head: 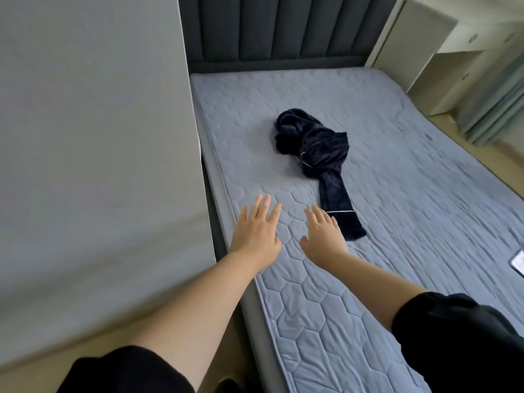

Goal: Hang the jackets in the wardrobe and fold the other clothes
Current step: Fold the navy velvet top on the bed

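A crumpled dark navy garment [317,154] with thin white piping lies on the blue quilted mattress [411,171]. One long part of it stretches toward me. My left hand [256,228] reaches out over the mattress's left edge with straight fingers and holds nothing. My right hand [323,236] is stretched out beside it, fingers straight, just left of the garment's near end; whether it touches the fabric I cannot tell.
A grey wall panel [93,137] stands close along the bed's left side. A dark padded headboard [283,26] closes the far end. White furniture [419,41] and grey curtains [499,103] are at the right. A flat white object [519,262] lies at the mattress's right edge.
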Demonstrator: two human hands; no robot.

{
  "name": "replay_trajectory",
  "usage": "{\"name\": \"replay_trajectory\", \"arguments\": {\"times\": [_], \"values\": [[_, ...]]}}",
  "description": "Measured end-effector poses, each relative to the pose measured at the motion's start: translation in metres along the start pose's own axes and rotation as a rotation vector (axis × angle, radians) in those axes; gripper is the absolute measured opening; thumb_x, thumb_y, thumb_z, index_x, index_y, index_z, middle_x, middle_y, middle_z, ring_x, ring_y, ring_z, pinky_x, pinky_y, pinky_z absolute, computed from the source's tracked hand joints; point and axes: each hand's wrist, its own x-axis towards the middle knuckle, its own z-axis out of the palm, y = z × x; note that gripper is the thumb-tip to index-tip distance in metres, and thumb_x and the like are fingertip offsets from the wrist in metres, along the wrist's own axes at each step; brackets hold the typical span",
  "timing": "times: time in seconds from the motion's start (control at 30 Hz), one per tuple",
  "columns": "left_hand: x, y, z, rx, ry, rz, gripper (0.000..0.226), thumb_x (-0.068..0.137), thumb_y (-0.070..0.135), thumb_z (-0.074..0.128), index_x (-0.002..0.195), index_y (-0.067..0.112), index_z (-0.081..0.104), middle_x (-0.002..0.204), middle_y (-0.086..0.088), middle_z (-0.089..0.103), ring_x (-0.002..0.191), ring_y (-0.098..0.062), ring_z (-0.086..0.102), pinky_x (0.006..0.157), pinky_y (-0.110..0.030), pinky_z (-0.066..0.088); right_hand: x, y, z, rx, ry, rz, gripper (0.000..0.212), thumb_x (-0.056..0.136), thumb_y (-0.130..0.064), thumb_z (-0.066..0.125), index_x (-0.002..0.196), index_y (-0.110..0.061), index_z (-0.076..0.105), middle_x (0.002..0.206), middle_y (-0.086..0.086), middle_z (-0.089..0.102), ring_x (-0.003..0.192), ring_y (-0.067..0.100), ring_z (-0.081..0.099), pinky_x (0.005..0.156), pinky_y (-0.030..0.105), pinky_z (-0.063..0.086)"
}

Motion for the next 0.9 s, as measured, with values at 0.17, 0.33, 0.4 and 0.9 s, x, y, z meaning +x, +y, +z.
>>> {"name": "replay_trajectory", "arguments": {"times": [0.17, 0.33, 0.4, 0.9], "values": [[0.01, -0.023, 0.132, -0.069, -0.08, -0.07, 0.068, 0.096, 0.032, 0.039, 0.151, 0.017, 0.003, 0.158, -0.008, -0.008, 0.145, -0.026, -0.01, 0.116, -0.044, 0.005, 0.031, 0.019, 0.129, 0.047, -0.076, 0.079, 0.067, 0.091, -0.022, 0.048, 0.148, -0.011, 0.014, 0.158, 0.009, 0.006, 0.144, 0.024, 0.01, 0.117, 0.038, 0.011], [0.019, -0.023, 0.24, -0.079, -0.199, -0.114, 0.069, 0.097, 0.037, 0.036, 0.151, 0.02, -0.005, 0.158, -0.006, -0.011, 0.145, -0.027, -0.012, 0.116, -0.045, 0.007, 0.036, 0.046, 0.235, 0.08, -0.221, 0.202, 0.066, 0.096, -0.032, 0.041, 0.15, -0.015, 0.008, 0.159, 0.007, -0.002, 0.146, 0.024, 0.002, 0.116, 0.045, 0.01], [0.028, -0.02, 0.271, -0.06, -0.217, -0.126, 0.069, 0.097, 0.038, 0.035, 0.151, 0.02, -0.004, 0.158, -0.007, -0.009, 0.145, -0.027, -0.011, 0.116, -0.046, 0.006, 0.035, 0.061, 0.265, 0.049, -0.227, 0.218, 0.065, 0.097, -0.038, 0.035, 0.15, -0.017, 0.005, 0.159, 0.007, -0.001, 0.145, 0.023, 0.002, 0.116, 0.046, 0.009], [0.037, 0.069, 0.36, -0.162, 0.039, -0.585, 0.058, 0.099, 0.037, 0.026, 0.151, 0.027, 0.004, 0.159, -0.001, -0.005, 0.146, -0.023, -0.007, 0.112, -0.056, -0.002, 0.042, 0.112, 0.338, 0.266, 0.078, -0.044, 0.065, 0.094, -0.038, 0.043, 0.15, -0.017, 0.018, 0.157, 0.006, 0.016, 0.143, 0.022, 0.014, 0.116, 0.033, 0.008]]}}
